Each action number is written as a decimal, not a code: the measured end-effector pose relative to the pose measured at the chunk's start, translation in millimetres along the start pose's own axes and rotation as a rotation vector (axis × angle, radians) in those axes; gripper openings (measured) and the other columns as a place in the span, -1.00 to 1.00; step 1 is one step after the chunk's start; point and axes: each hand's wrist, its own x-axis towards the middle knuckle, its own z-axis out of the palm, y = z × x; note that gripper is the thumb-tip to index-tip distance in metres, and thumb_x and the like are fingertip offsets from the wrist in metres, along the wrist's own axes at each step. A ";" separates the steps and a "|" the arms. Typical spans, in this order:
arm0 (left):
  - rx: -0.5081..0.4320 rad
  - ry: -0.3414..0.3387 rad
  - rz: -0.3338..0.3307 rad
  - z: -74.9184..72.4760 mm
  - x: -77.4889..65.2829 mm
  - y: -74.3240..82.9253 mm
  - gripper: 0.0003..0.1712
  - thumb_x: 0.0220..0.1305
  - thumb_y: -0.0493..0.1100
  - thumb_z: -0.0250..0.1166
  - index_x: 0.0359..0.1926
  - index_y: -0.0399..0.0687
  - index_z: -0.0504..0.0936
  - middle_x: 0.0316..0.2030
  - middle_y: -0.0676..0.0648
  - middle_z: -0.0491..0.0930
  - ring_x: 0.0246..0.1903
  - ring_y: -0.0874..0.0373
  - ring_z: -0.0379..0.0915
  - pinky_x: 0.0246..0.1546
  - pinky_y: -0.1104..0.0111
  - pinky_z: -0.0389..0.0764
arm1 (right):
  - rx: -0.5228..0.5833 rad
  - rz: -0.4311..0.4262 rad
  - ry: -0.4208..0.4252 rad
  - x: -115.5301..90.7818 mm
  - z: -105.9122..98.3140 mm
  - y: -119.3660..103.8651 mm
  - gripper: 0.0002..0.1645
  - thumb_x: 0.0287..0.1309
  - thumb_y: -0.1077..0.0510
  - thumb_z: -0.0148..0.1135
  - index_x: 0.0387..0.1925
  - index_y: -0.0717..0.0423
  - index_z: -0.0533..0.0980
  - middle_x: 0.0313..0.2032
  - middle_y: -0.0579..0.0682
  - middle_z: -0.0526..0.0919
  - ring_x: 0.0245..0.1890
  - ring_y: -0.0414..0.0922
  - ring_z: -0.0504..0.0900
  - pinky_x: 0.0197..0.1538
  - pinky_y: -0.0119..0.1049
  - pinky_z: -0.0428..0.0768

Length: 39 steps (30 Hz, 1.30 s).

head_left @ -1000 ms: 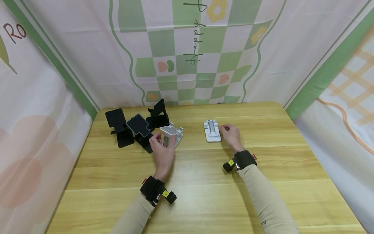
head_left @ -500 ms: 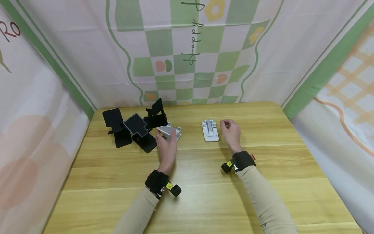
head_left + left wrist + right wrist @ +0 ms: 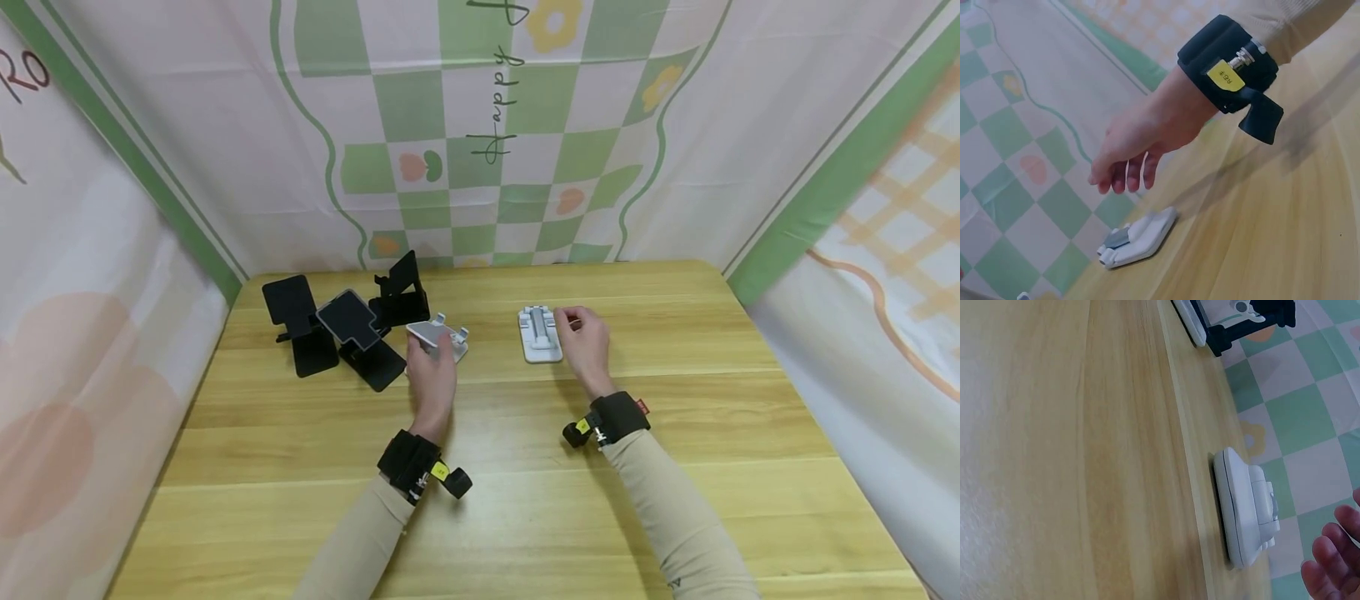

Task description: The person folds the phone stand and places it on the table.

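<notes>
A white-and-grey phone stand, partly unfolded, stands left of centre on the table. My left hand is at its near side and holds its tilted top plate between thumb and fingers; the hand hides part of it. A second white phone stand lies folded flat to the right, and in the left wrist view the folded stand rests on the wood. My right hand is just beside and above that stand, apart from it, fingers loosely curled. Right fingertips show at the edge of the right wrist view.
Several black phone stands are unfolded at the back left: one at the far left, one tilted in the middle, one behind. The wooden table ends against a patterned cloth.
My left hand moves right from beside the black stand onto the white stand, whose top plate tips lower. My right hand lifts slightly away from the folded stand, then shifts back towards it.
</notes>
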 end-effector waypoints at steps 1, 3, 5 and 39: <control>-0.006 0.004 0.006 -0.9 0.1 0.0 -0.28 0.50 -0.02 0.20 0.53 -0.20 0.24 0.38 -0.30 0.42 0.34 -0.15 0.41 0.39 0.01 0.41 | 0.006 -0.007 -0.005 -0.6 0.3 -0.8 -0.59 0.49 -0.02 0.19 -0.09 0.28 0.68 -0.18 0.20 0.70 -0.21 0.05 0.60 -0.18 -0.29 0.50; -0.033 0.008 0.011 -3.0 0.6 0.1 -0.27 0.50 -0.03 0.22 0.54 -0.20 0.24 0.37 -0.31 0.44 0.33 -0.14 0.43 0.38 0.03 0.43 | 0.013 -0.021 -0.013 -1.1 0.9 -1.9 -0.58 0.49 -0.03 0.18 -0.09 0.28 0.67 -0.18 0.20 0.70 -0.21 0.05 0.61 -0.18 -0.30 0.50; -0.051 0.010 0.023 -5.1 1.5 0.2 -0.26 0.50 -0.03 0.23 0.54 -0.21 0.24 0.37 -0.31 0.45 0.33 -0.12 0.44 0.37 0.04 0.45 | 0.011 -0.032 -0.017 -1.2 1.3 -3.0 -0.57 0.50 -0.04 0.18 -0.08 0.29 0.67 -0.18 0.20 0.70 -0.20 0.05 0.61 -0.18 -0.30 0.50; -0.101 -0.274 0.204 -21.0 20.9 16.7 -0.58 0.57 -0.14 0.04 0.29 -0.18 0.57 0.10 -0.23 0.65 0.03 -0.04 0.57 0.13 0.06 0.59 | 0.358 0.081 -0.511 -6.1 12.9 -22.2 -0.45 0.54 0.02 0.14 0.29 0.37 0.48 0.14 0.41 0.58 0.06 0.25 0.63 0.15 -0.09 0.67</control>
